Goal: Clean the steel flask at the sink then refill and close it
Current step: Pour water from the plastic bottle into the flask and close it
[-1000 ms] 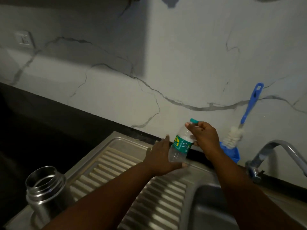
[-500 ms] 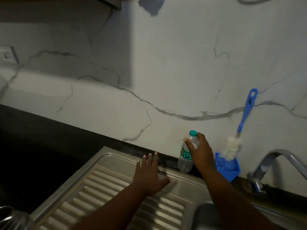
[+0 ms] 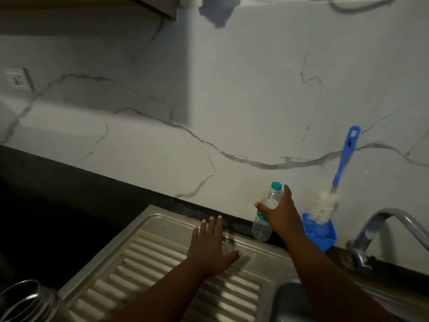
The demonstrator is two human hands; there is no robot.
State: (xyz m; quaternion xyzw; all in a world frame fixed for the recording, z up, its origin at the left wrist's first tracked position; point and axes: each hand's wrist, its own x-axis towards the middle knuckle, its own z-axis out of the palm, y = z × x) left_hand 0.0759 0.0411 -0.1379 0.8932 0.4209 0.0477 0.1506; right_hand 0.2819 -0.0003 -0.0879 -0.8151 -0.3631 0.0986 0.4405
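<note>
The steel flask (image 3: 22, 303) stands with its mouth open and no lid at the bottom left corner, on the edge of the ribbed drainboard (image 3: 144, 263). A clear plastic water bottle (image 3: 263, 219) with a teal cap stands upright on the black ledge against the wall. My right hand (image 3: 282, 213) is beside it with thumb and fingers spread loosely around its upper half, the grip slack. My left hand (image 3: 212, 247) hovers flat over the drainboard with fingers apart, holding nothing.
A bottle brush with a blue handle (image 3: 344, 156) leans on the marble wall in a blue holder (image 3: 323, 239). The steel tap (image 3: 383, 217) arches at the right over the sink basin (image 3: 290, 300). A wall socket (image 3: 17, 79) sits far left.
The plastic bottle went from being held in both hands above the drainboard to standing on the ledge. My left hand dropped away and my right hand's fingers loosened. The view shifted up.
</note>
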